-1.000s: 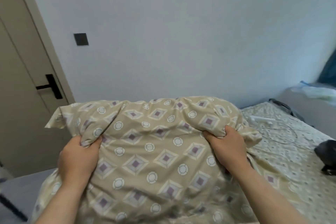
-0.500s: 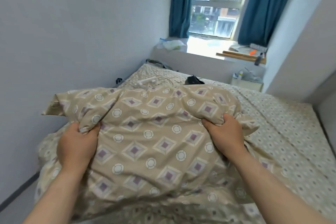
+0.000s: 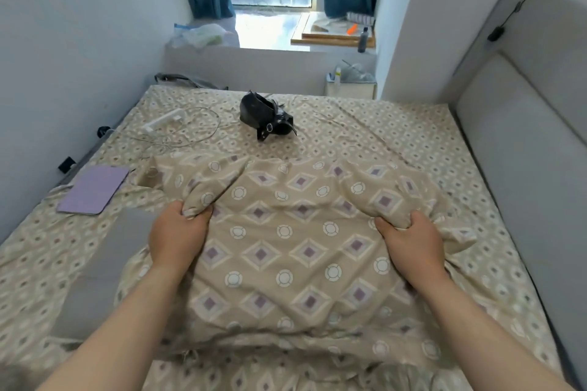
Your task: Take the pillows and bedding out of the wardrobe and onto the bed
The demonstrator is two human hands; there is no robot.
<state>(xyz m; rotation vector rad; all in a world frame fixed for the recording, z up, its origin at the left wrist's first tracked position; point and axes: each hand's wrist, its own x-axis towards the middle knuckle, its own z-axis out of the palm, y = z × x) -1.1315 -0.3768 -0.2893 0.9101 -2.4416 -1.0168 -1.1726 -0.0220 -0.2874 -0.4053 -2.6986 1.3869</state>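
A bulky beige duvet (image 3: 286, 251) with purple diamonds and white circles fills the middle of the view, held over the near part of the bed (image 3: 397, 143). My left hand (image 3: 176, 235) grips a bunched fold on its left side. My right hand (image 3: 411, 241) clutches a fold on its right side. The bed carries a sheet in a matching small pattern. The duvet's lower part hangs toward me and hides the bed's near edge. The wardrobe is out of view.
On the bed lie a black bag (image 3: 265, 116), a white power strip with cables (image 3: 163, 120) and a purple tablet case (image 3: 93, 190). A grey pillow (image 3: 111, 273) lies left of the duvet. A grey headboard (image 3: 521, 124) lines the right side. A window sill (image 3: 270, 32) is beyond.
The view has swung right from the door and wall to face the bed squarely. The duvet, still gripped in both hands, now sits lower, over the mattress.
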